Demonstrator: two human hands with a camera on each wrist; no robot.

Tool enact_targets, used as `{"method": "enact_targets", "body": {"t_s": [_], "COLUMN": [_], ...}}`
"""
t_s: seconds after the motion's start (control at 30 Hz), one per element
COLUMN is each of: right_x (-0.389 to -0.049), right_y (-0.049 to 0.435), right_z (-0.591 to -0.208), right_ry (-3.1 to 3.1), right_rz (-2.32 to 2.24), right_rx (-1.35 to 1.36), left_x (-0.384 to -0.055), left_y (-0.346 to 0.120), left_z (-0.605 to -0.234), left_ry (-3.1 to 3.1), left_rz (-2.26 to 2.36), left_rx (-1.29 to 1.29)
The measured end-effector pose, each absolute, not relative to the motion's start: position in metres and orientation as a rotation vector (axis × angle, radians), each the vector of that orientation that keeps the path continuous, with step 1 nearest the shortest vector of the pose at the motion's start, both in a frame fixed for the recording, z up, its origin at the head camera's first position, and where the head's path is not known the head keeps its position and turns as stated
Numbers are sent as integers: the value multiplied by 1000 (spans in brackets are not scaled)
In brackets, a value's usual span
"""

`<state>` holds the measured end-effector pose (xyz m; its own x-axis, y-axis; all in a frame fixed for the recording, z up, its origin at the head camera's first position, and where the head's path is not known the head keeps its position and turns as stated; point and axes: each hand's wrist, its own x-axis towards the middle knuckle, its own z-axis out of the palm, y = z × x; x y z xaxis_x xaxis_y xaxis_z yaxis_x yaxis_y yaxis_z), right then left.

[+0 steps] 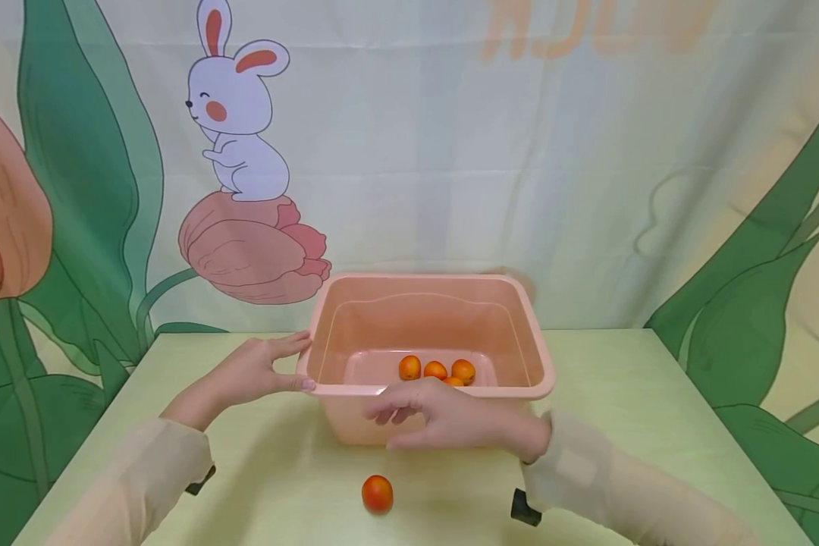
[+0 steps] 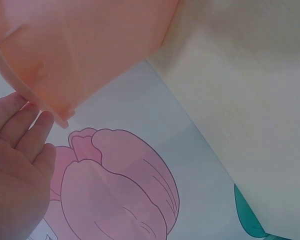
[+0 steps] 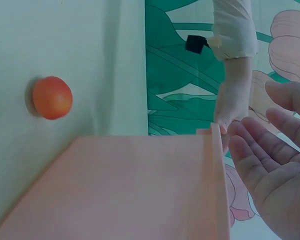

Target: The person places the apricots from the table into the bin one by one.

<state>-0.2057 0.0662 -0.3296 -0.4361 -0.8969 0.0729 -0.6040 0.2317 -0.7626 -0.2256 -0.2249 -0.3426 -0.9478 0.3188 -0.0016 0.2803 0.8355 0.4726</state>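
Observation:
A pink plastic tub (image 1: 426,390) stands on the table with several small orange-red fruits (image 1: 409,368) on its floor. My left hand (image 1: 255,371) touches the tub's left rim, thumb near the front corner and fingers stretched along the side. The left wrist view shows these fingertips (image 2: 45,120) right at the rim. My right hand (image 1: 444,413) hovers by the tub's near rim, holding nothing, its fingers loosely bent. In the right wrist view its palm faces the camera. One more round orange-red fruit (image 1: 378,494) lies on the table in front of the tub.
The pale green table (image 1: 600,394) ends at the back against a printed curtain (image 1: 409,152) with a rabbit, tulips and leaves. The tub stands close to that curtain. Black wrist devices (image 1: 525,506) show below both sleeves.

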Motion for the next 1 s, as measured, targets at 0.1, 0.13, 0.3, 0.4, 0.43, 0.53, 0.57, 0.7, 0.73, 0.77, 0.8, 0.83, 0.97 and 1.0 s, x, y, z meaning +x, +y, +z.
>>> {"method": "enact_targets", "body": {"t_s": [0.1,0.13,0.3,0.4,0.43,0.53,0.57,0.7,0.73,0.77,0.8,0.83,0.97,1.0], "right_x": [-203,-203,-201,-200,-199,-199,-199,-199,-199,-200,-200,-201,-202,-203], "right_y": [66,67,67,67,66,65,65,61,60,59,58,58,56,55], "right_z": [-334,-335,-344,-351,-353,-360,-363,-374,-376,-379,-383,-386,-400,-403], "right_ry": [2117,2122,2202,2312,2324,2313,2282,2129,2105,2083,2074,2071,2065,2073], "right_rz": [-1012,-992,-879,-774,-761,-763,-790,-930,-956,-981,-993,-1001,-1015,-1005], "right_rx": [-1380,-1370,-1440,-1550,-1562,-1551,-1526,-1419,-1405,-1393,-1384,-1378,-1317,-1298], "left_x": [-226,-226,-226,-226,-226,-227,-227,-227,-227,-227,-227,-227,-227,-227], "left_y": [-225,-225,-225,-225,-225,-226,-226,-226,-226,-226,-226,-226,-226,-226], "left_z": [-343,-343,-343,-344,-344,-345,-345,-345,-345,-345,-345,-345,-345,-345], "left_ry": [2935,2935,2934,2940,2943,2945,2947,2951,2954,2955,2955,2954,2952,2950], "left_rz": [739,741,739,735,736,739,741,744,744,745,746,746,744,744], "left_rx": [479,476,472,485,490,495,497,502,508,512,514,514,511,508]}}
